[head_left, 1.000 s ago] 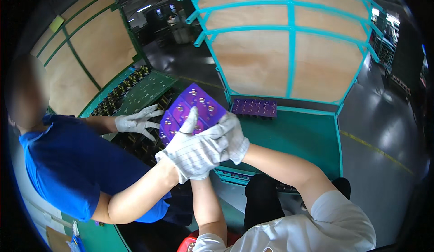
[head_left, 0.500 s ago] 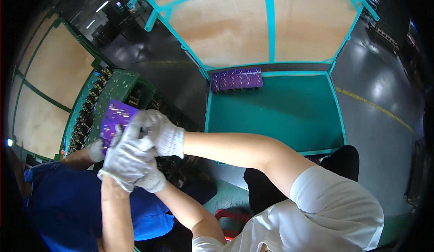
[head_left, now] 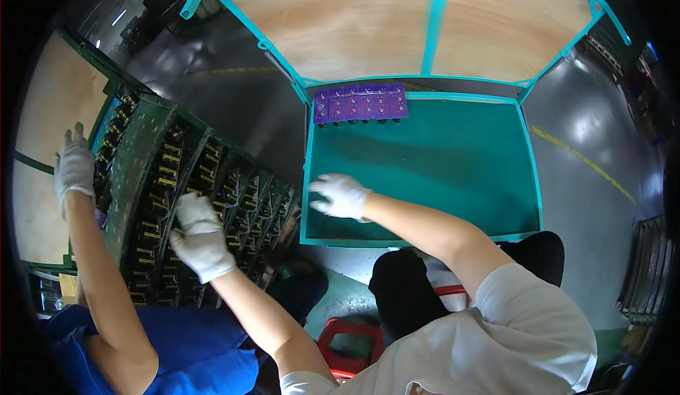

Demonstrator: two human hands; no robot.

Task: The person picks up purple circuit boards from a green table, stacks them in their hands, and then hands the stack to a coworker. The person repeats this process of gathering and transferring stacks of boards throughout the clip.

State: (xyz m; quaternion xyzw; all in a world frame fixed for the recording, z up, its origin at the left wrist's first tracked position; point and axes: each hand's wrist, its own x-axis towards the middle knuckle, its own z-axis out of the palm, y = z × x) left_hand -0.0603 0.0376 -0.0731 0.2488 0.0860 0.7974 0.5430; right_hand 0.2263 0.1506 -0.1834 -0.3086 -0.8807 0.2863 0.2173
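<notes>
Over the dark rack my left hand is raised in a white glove, slightly blurred, its thumb apart from its fingers and nothing visible in it. My right hand, also gloved in white, hovers at the left side of a teal tray table; its fingers are loosely bent and apart, with no object visible between them. A row of purple printed panels with small dark parts below lies at the tray's far left corner. A sliver of purple shows beside a co-worker's forearm, mostly hidden.
A co-worker in a blue garment sits at my left, one gloved hand raised. Beside it stands a green rack with rows of dark, brass-coloured parts. A wood-panelled teal frame rises behind the tray. A red stool stands below.
My hands have left the purple panel and moved apart, the right one back toward the tray. The co-worker's gloved hand has moved up and left; that panel is now largely out of sight.
</notes>
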